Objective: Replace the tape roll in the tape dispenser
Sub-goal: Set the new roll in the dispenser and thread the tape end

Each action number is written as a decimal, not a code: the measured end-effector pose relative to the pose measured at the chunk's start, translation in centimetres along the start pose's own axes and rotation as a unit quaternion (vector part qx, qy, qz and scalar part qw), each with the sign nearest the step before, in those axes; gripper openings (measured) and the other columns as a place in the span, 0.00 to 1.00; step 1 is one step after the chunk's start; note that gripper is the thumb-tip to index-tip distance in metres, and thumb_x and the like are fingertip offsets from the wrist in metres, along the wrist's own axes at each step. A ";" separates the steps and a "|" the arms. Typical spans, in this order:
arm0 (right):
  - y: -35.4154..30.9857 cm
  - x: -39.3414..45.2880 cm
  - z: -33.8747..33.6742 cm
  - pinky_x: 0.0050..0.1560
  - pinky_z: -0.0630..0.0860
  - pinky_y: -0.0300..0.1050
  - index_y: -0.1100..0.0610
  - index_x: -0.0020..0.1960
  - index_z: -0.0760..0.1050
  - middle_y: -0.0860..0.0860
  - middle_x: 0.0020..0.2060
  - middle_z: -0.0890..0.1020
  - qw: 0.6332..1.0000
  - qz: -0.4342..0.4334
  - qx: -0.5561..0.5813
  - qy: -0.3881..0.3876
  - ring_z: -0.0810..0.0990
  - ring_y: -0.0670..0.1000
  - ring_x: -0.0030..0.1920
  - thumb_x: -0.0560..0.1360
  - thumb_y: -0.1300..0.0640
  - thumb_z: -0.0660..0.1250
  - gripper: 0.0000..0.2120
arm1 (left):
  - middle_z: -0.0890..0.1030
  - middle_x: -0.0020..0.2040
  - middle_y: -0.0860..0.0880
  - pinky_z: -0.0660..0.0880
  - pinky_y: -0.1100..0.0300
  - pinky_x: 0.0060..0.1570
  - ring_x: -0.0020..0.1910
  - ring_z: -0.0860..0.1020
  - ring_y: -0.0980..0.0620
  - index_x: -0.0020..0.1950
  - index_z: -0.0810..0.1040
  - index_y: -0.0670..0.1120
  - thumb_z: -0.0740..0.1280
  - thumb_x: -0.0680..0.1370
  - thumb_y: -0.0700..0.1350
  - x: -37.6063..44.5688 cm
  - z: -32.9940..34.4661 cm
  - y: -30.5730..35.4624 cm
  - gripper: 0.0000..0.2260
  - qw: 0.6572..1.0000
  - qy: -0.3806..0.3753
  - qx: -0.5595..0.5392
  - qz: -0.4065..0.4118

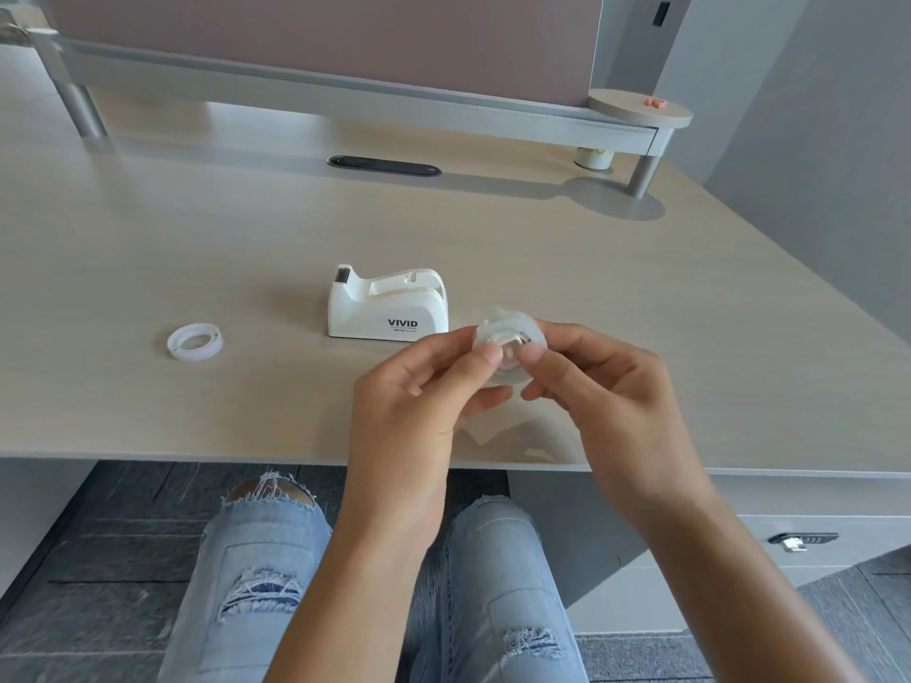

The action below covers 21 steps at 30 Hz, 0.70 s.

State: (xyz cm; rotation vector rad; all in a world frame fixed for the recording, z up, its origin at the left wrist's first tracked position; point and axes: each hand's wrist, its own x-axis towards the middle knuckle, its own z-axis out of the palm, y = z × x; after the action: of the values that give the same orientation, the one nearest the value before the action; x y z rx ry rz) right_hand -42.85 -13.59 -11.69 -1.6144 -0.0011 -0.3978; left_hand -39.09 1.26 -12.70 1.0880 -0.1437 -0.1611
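A white tape dispenser (389,305) marked VIVID stands in the middle of the desk, its roll slot empty. Just right of it and nearer me, both hands hold a clear tape roll (512,332) above the desk. My left hand (424,386) grips the roll from the left, thumb on its hub. My right hand (606,382) grips it from the right, thumb also at the hub. A white core sits inside the roll, partly hidden by my thumbs. A white, nearly bare tape ring (194,341) lies flat on the desk at the left.
A raised shelf (345,91) on grey legs spans the back of the desk, with a black cable slot (383,166) below it. A small white cup (594,157) sits under the shelf's right end. The desk's front edge (197,456) runs just above my knees.
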 end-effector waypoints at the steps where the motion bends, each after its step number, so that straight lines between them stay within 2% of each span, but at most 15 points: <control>1: 0.0 0.0 -0.1 0.50 0.81 0.46 0.59 0.52 0.88 0.55 0.47 0.90 1.000 0.005 0.014 0.000 0.85 0.51 0.47 0.71 0.52 0.75 0.13 | 0.90 0.46 0.45 0.83 0.49 0.53 0.45 0.86 0.50 0.49 0.89 0.42 0.75 0.74 0.40 0.0 -0.1 0.1 0.06 1.000 -0.007 0.003 0.005; 4: 0.0 0.1 -0.4 0.56 0.81 0.56 0.60 0.50 0.88 0.58 0.47 0.90 0.999 0.012 0.047 -0.006 0.86 0.57 0.49 0.68 0.53 0.77 0.13 | 0.90 0.45 0.44 0.83 0.51 0.52 0.46 0.87 0.47 0.47 0.89 0.44 0.75 0.69 0.44 -0.1 -0.3 0.4 0.09 1.000 -0.029 0.001 0.008; 8: -0.2 0.2 -0.7 0.61 0.79 0.69 0.60 0.48 0.88 0.61 0.48 0.90 0.998 0.016 0.063 -0.017 0.86 0.68 0.53 0.67 0.53 0.79 0.14 | 0.90 0.43 0.44 0.84 0.47 0.54 0.44 0.87 0.47 0.44 0.90 0.44 0.75 0.69 0.42 -0.2 -0.3 0.7 0.07 0.999 -0.049 -0.014 0.004; 11: -0.2 0.3 -0.8 0.61 0.80 0.68 0.60 0.48 0.88 0.61 0.48 0.89 0.997 0.019 0.072 -0.020 0.86 0.68 0.53 0.66 0.50 0.80 0.16 | 0.90 0.42 0.44 0.84 0.53 0.48 0.43 0.87 0.47 0.43 0.90 0.41 0.75 0.68 0.40 -0.1 -0.3 0.8 0.07 0.998 -0.053 -0.033 0.001; 14: -0.1 0.4 -0.6 0.61 0.79 0.69 0.60 0.48 0.88 0.62 0.48 0.89 0.997 0.016 0.077 -0.023 0.84 0.72 0.54 0.66 0.49 0.82 0.17 | 0.90 0.42 0.43 0.83 0.56 0.46 0.43 0.87 0.47 0.44 0.89 0.39 0.74 0.68 0.40 0.0 -0.4 0.7 0.08 0.997 -0.054 -0.046 -0.005; 16: -0.1 0.5 -0.5 0.60 0.81 0.66 0.59 0.48 0.88 0.61 0.47 0.89 0.996 0.017 0.080 -0.029 0.86 0.68 0.51 0.65 0.48 0.82 0.18 | 0.90 0.43 0.42 0.83 0.56 0.46 0.44 0.87 0.47 0.45 0.89 0.38 0.74 0.68 0.40 0.0 -0.5 0.8 0.08 0.997 -0.054 -0.051 -0.014; 18: -0.2 0.6 -0.2 0.57 0.82 0.59 0.59 0.47 0.89 0.60 0.46 0.90 0.995 0.023 0.088 -0.038 0.87 0.62 0.49 0.64 0.48 0.82 0.17 | 0.89 0.44 0.42 0.83 0.58 0.45 0.44 0.87 0.48 0.46 0.88 0.37 0.74 0.68 0.39 0.1 -0.7 0.9 0.09 0.996 -0.053 -0.063 -0.028; 21: -0.3 0.9 0.2 0.54 0.82 0.53 0.58 0.46 0.89 0.59 0.45 0.90 0.994 0.024 0.097 -0.049 0.88 0.60 0.48 0.64 0.50 0.82 0.15 | 0.89 0.43 0.43 0.82 0.60 0.42 0.43 0.86 0.50 0.44 0.87 0.38 0.74 0.67 0.39 0.3 -1.2 1.2 0.08 0.994 -0.052 -0.080 -0.047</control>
State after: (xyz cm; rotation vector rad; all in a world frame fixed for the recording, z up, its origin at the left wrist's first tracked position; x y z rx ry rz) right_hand -42.01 -13.61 -11.22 -1.4379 -0.0735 -0.2720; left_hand -38.45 2.77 -12.12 0.9264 -0.1688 -0.3095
